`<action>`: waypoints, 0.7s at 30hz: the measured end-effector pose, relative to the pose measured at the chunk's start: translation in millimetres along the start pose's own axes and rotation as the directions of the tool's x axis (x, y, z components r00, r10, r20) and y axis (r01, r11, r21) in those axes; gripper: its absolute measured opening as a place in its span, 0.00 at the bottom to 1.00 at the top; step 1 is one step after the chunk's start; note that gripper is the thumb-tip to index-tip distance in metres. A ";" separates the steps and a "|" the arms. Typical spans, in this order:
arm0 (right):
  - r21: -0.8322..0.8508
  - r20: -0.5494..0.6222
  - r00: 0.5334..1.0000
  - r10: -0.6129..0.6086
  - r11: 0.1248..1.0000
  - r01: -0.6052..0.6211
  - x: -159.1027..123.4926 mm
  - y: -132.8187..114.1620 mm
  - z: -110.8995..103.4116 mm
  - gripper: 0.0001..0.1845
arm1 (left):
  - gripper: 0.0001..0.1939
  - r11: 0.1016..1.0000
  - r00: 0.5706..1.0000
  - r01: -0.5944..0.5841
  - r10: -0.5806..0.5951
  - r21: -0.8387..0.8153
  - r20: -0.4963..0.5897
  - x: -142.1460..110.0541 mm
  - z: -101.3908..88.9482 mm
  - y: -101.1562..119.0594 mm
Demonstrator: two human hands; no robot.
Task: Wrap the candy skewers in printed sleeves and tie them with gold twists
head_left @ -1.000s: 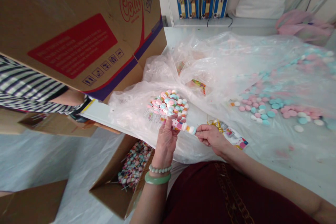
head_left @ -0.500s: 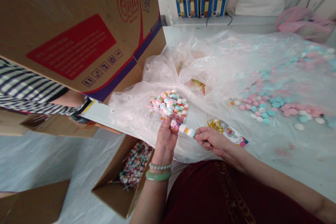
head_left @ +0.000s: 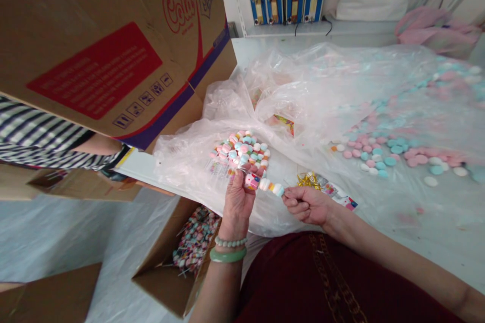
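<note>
My left hand [head_left: 239,194] is closed around one end of a candy skewer [head_left: 271,187], where a pink printed label [head_left: 251,180] shows between thumb and fingers. White, orange and pale blue round candies line the skewer. At its blue end my right hand [head_left: 306,204] pinches the tip; what exactly lies between those fingertips is hidden. Just beyond my left hand, a heap of similar candy skewers [head_left: 242,149] lies on clear plastic sheeting [head_left: 189,146]. Gold twist ties [head_left: 308,180] and printed bags [head_left: 343,198] rest beside my right hand.
A big cardboard carton [head_left: 113,20] rises at the left, a person's striped sleeve [head_left: 45,131] behind it. Below the table edge, an open box [head_left: 162,282] holds many skewers. Loose pastel candies [head_left: 379,151] spread at right under plastic. Blue boxes [head_left: 286,4] stand on a shelf.
The skewer and my right hand have shifted very slightly right, and the label is turned a little more toward me. Both hands keep their grip. The whole view has tilted a bit.
</note>
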State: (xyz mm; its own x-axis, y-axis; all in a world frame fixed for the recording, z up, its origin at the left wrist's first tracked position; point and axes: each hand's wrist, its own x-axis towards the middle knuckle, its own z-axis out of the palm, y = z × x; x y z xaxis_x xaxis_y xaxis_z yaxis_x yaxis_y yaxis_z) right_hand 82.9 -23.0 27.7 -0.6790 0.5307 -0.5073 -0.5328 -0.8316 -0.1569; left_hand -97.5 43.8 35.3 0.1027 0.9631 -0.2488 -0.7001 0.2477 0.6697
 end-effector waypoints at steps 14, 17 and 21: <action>-0.212 -0.120 0.987 -0.110 0.974 0.083 0.9 5.3 2.0 0.08 | 0.18 0.964 0.999 0.031 -0.033 0.264 0.003 -9.6 4.9 -0.5; -0.485 -0.233 0.891 -0.389 0.841 0.240 4.0 10.7 2.5 0.06 | 0.18 0.948 0.999 0.049 -0.048 0.314 -0.009 -11.1 4.5 -0.4; -0.712 -0.253 0.749 -0.612 0.642 0.284 9.2 14.7 3.0 0.05 | 0.17 0.951 0.997 0.072 -0.064 0.300 -0.037 -12.4 3.5 -3.6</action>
State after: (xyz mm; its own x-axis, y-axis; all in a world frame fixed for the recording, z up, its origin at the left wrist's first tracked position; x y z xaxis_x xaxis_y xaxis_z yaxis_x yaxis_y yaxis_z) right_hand 67.3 -29.9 23.2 -0.0550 0.8652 -0.4985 -0.1757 -0.4998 -0.8481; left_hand -93.7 31.4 38.5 0.1211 0.9408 -0.3167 -0.4464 0.3366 0.8291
